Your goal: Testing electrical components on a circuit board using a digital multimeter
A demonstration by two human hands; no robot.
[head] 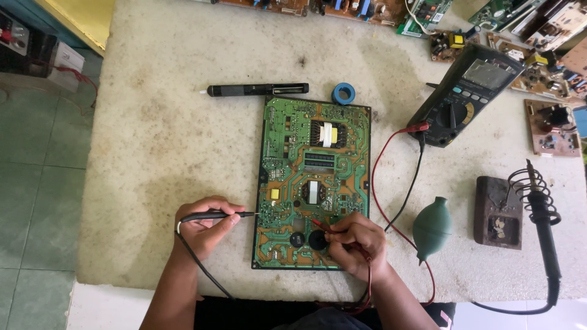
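A green circuit board (313, 177) lies flat on the stone worktop (159, 140). My left hand (205, 226) grips a black test probe (214, 215), whose tip touches the board's left edge. Over the board's lower right part, my right hand (358, 241) pinches a red test probe (319, 225) with its tip on the board. Red and black leads run from the probes to a dark multimeter (463, 95) at the upper right.
A black desoldering pump (257, 90) and a blue tape roll (343, 93) lie above the board. A green rubber blower bulb (432, 227), a soldering iron (541, 220) in its coil stand and several loose circuit boards (550, 119) sit to the right and along the back.
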